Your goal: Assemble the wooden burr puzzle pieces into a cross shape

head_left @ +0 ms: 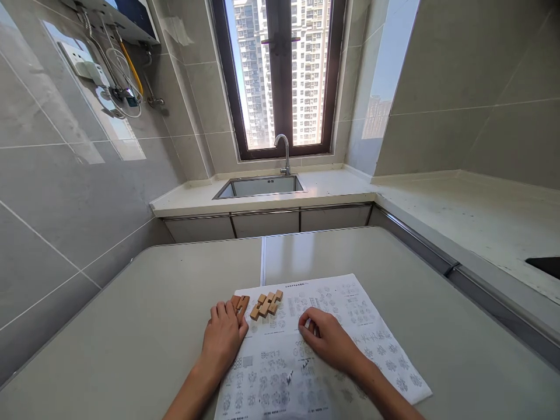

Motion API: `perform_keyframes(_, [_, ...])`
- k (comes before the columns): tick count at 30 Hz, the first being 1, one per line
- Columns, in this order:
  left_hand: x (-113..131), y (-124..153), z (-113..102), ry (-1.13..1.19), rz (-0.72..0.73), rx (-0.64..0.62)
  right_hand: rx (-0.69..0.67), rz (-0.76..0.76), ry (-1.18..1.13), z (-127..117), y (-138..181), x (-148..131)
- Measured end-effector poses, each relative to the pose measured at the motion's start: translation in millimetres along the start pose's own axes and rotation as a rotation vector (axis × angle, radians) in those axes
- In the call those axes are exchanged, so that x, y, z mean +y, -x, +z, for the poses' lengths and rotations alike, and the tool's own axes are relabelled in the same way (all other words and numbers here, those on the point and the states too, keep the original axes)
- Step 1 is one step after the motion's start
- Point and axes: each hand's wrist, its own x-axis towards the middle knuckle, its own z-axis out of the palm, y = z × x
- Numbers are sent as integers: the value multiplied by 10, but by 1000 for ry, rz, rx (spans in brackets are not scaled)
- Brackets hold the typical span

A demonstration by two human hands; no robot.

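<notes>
Two dark ticks (289, 378) on sheet (284, 341), print (297, 285) illegible

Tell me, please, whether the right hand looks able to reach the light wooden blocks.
Probably yes: only printed paper lies between the right hand and the light wooden blocks, and the left hand is at the darker wooden pieces.

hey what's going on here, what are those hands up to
A person is at a table with wooden pieces and a printed sheet of small diagrams. The left hand rests on the darker pieces at the sheet's top left corner. Just right of them, a cluster of lighter blocks lies on the sheet, touched by neither hand. The right hand is curled over the sheet; whether it holds anything is hard to tell.
</notes>
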Motion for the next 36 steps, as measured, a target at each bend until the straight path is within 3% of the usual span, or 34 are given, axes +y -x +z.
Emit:
perform_keyframes(12, [-72,137,30,238,-141,26,16,-17,0,12,1,10])
perform_keyframes(19, [-123,242,98,360,-76,86,4,-16,-4,7,12,5])
perform_keyframes(36, [-90,334,-30,318,-67,-75,14,-25,5,18,3,30])
